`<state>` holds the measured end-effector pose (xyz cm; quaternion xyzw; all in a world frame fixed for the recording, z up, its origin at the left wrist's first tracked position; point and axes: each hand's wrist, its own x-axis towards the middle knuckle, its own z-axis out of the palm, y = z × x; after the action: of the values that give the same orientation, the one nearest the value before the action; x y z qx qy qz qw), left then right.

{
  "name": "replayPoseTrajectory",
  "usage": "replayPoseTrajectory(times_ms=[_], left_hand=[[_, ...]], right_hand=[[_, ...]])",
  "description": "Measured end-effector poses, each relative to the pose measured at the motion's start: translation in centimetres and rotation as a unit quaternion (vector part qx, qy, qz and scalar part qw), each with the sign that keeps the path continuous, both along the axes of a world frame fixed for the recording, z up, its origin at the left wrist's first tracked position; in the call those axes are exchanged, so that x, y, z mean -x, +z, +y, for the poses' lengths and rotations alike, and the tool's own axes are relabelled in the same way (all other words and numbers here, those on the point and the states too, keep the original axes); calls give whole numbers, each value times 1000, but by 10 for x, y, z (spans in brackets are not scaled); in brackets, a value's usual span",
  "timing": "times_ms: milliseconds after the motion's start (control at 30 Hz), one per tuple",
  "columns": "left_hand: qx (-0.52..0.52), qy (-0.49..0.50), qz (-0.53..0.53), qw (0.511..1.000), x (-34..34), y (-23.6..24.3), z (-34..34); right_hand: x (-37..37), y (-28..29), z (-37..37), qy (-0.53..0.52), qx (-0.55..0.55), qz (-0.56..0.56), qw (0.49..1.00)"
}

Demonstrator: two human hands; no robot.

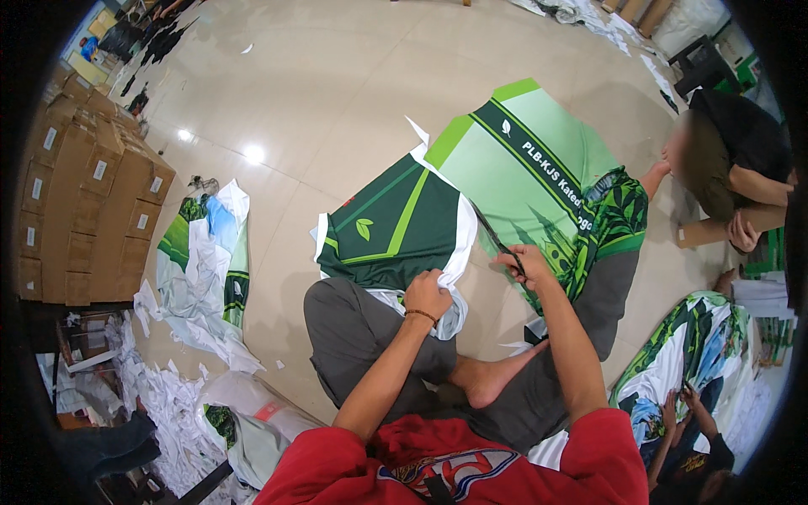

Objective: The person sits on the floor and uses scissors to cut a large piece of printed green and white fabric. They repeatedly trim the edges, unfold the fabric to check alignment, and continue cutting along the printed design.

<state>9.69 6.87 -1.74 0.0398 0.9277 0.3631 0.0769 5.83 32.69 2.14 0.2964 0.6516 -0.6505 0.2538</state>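
Observation:
My left hand (pixel 427 296) is closed on the lower white edge of a dark green fabric panel (pixel 370 210) with lime stripes and a leaf print. Scissors (pixel 498 240) with dark blades are in my right hand (pixel 527 266). Their blades point up and left, along the panel's white right border; whether they are parted is hard to tell. Beyond them a light green fabric piece (pixel 547 139) with a dark lettered band lies on the floor. Leaf-patterned fabric (pixel 619 210) bunches at its right end, over my grey trouser leg (pixel 602 286).
Stacked cardboard boxes (pixel 97 189) stand at the left. Printed fabric (pixel 206 269) and white scraps (pixel 164 396) lie below them. At the right one person (pixel 741 160) sits close to the light green piece; another (pixel 690 429) handles patterned cloth (pixel 673 353). My bare foot (pixel 497 379) rests between my legs.

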Motion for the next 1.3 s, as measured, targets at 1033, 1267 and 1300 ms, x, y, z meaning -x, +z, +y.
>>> replayPoseTrajectory(times_ms=[1033,1267,1300], left_hand=[[7,4,-6,1000,0,2,0],[5,8,-14,1000,0,2,1],[0,11,-8,1000,0,3,1]], right_hand=[[92,-7,7,121,-98,16,988],[117,-11,8,139,-51,8,989],[120,-10,7,148,-52,5,988]])
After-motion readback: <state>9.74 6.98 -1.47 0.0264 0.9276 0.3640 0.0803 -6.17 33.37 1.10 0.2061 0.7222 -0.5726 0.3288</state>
